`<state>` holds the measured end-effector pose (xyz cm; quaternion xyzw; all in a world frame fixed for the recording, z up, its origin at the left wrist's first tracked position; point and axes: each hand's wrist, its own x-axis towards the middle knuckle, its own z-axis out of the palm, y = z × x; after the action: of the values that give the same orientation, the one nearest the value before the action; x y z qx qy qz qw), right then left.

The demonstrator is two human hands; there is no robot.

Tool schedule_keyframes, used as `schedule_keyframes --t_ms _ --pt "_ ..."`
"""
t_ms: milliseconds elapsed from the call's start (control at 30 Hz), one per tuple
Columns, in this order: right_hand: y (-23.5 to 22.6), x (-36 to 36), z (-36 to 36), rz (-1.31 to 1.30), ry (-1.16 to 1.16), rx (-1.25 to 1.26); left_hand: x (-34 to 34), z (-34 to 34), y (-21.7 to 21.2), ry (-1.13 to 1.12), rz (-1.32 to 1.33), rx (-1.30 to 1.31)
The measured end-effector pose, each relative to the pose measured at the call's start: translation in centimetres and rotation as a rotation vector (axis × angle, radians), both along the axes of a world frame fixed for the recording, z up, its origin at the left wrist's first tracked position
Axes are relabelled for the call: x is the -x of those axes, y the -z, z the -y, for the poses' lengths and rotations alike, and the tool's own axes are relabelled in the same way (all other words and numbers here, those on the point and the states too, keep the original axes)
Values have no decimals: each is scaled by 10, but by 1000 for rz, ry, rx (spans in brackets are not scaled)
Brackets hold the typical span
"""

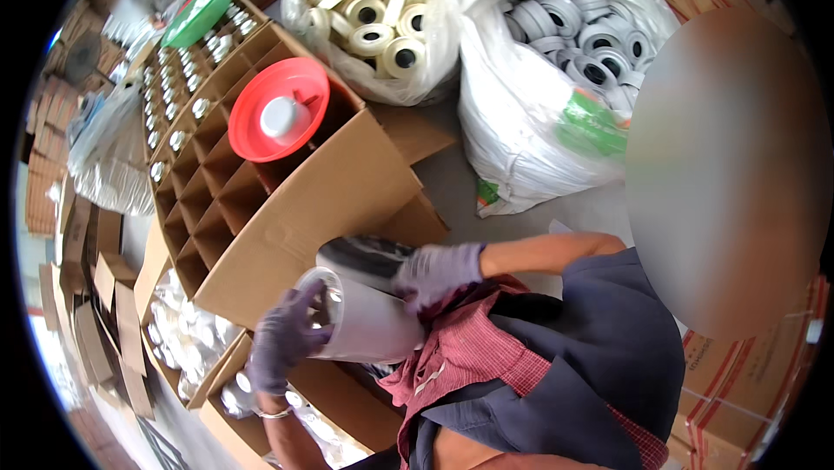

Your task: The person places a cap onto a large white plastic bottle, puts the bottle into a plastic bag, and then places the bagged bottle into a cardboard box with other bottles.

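A pale grey-white cylindrical container (373, 318) lies tilted against the red checked cloth at my front, its mouth toward the left. Shiny small pieces show inside the mouth, too indistinct to name. My left hand (285, 340), in a purple-grey glove, has its fingers curled over the rim at that mouth. On the container's upper side, close to the cloth, is my right hand (441, 274), gloved alike; motion smears its fingers, so its grip cannot be made out. A dark shoe-like thing (365, 257) sits just behind the container.
Beyond stands a divided cardboard box (313, 209) with a red basin (278, 142) bearing a white cup. Clear bags hold cream rings (369, 9) and grey rings (595, 44). Open boxes of glassy pieces (187, 331) stand left. A green basin (198, 14) and a person are farther back.
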<state>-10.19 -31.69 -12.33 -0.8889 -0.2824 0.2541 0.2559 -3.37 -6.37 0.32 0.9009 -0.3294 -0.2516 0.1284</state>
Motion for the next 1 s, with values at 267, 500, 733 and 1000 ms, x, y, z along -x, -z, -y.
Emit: schedule_keyframes --t_ms 267,500,733,1000 --pt "-79 -47 331 784 984 561 7 -20 84 -76 34 195" --pt "-14 -23 425 223 1386 1039 13 -20 81 -162 66 240" --pt "-135 -104 260 649 1055 -211 -18 56 13 -124 747 607" --pt "-129 -111 -8 668 96 -824 -23 53 1 -791 8 1087"
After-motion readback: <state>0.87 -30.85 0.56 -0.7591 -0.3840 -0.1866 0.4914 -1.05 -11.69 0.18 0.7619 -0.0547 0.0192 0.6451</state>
